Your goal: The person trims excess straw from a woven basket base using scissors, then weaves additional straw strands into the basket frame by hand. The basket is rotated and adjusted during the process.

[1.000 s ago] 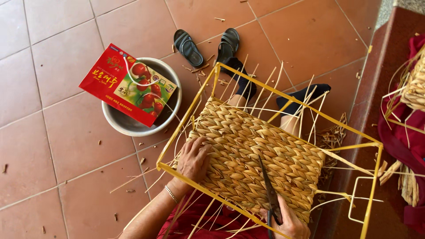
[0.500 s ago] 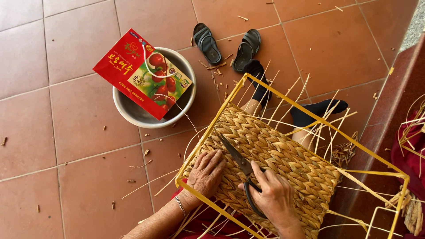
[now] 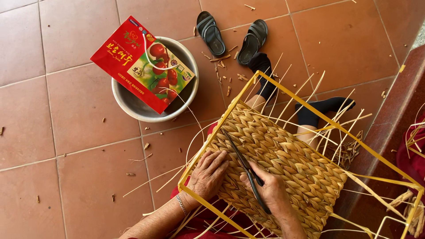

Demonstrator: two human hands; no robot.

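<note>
Floor: terracotta tiles (image 3: 75, 110) strewn with straw bits.
Basin: metal bowl (image 3: 133, 104) at ten o'clock of the hands; a red printed carton (image 3: 133, 57) showing red fruit lies tilted in it, one end overhanging the rim.
Sandals: dark pair (image 3: 230, 35) at twelve o'clock.
Frame: yellow wire frame (image 3: 354, 137) resting across the lap, bearing a woven straw panel (image 3: 292, 163).
Left hand (image 3: 208, 175): fingers spread flat, pressing the panel's near edge, holding nothing.
Right hand (image 3: 270, 190): curled around dark scissors (image 3: 241, 161), blades pointing to eleven o'clock over the weave.
</note>
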